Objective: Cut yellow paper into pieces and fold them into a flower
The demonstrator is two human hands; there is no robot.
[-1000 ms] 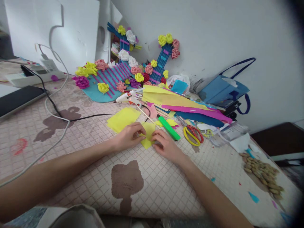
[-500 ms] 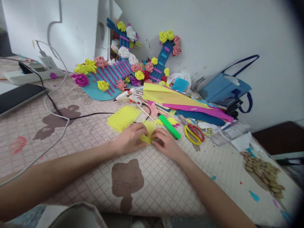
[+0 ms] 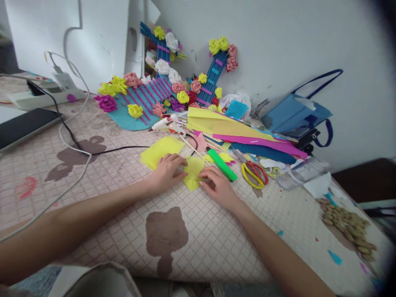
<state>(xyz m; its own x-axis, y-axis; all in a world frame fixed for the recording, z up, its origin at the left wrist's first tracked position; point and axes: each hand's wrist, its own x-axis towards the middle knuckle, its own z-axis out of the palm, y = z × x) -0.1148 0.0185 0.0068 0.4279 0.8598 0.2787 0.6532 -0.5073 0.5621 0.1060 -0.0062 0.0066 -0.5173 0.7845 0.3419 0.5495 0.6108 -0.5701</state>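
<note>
A small piece of yellow crepe paper [image 3: 194, 168] lies on the table between my hands, its lower end coming to a creased point. At its left edge my left hand [image 3: 168, 175] rests, thumb and forefinger apart, the fingertips touching the paper. My right hand [image 3: 219, 187] is at the right edge with curved fingers and a gap between thumb and forefinger. Beside my left hand lies a stack of yellow paper sheets [image 3: 162, 150], partly covered by it. A thin wooden stick [image 3: 193, 147] runs down toward the small piece.
A green box cutter [image 3: 221, 164] and scissors [image 3: 255, 174] lie right of my hands. Behind are a glue gun [image 3: 168, 123], folded crepe paper [image 3: 222, 123] and a blue guitar shape with paper flowers [image 3: 133, 105]. Cables [image 3: 123, 147] cross the left; peanuts [image 3: 346, 227] lie far right.
The yellow piece was bunched between my fingers and now lies flatter, its pointed lower end showing. My fingers have loosened, and my left hand has shifted slightly up and left.
</note>
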